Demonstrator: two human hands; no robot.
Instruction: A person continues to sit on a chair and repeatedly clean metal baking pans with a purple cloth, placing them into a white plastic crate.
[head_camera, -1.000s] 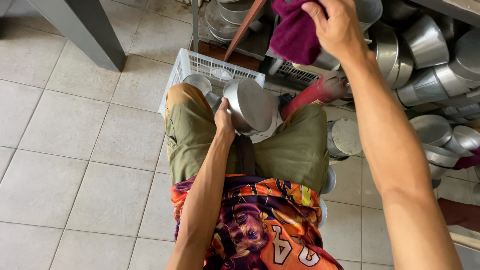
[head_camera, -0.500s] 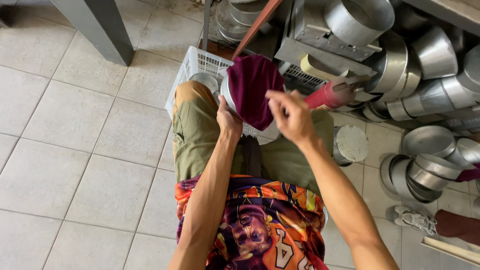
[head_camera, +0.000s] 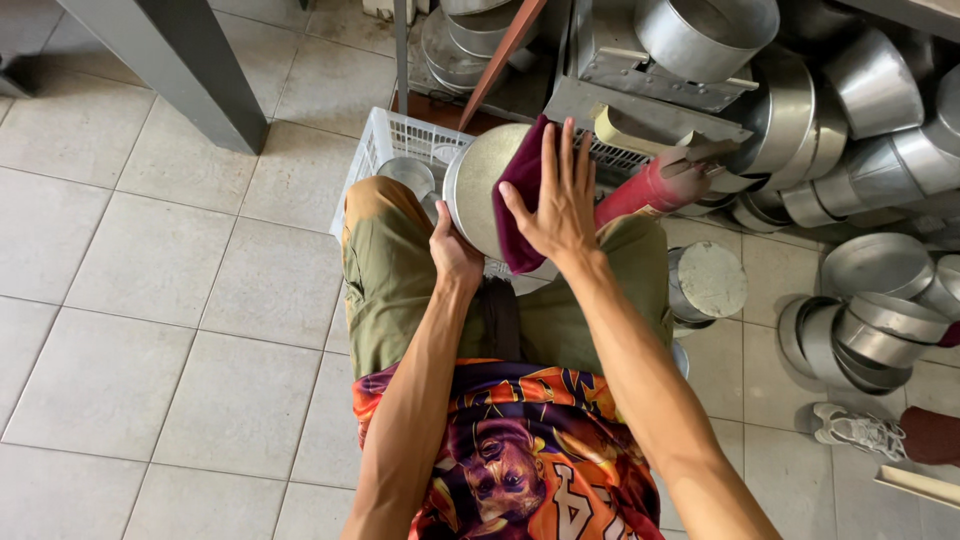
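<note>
Seen from above, a seated person's left hand (head_camera: 453, 255) grips the rim of a round metal baking tin (head_camera: 478, 195) held over the lap. Fingers spread, the right hand (head_camera: 553, 205) presses a maroon cloth (head_camera: 520, 215) flat against the tin's base. Behind it, a white plastic crate (head_camera: 385, 145) sits on the tiled floor (head_camera: 150, 300).

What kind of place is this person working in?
Probably a small metalware workshop: round metal pans lie stacked on the tiled floor, more fill a white plastic crate, and sheet-metal ducting stands nearby.
</note>
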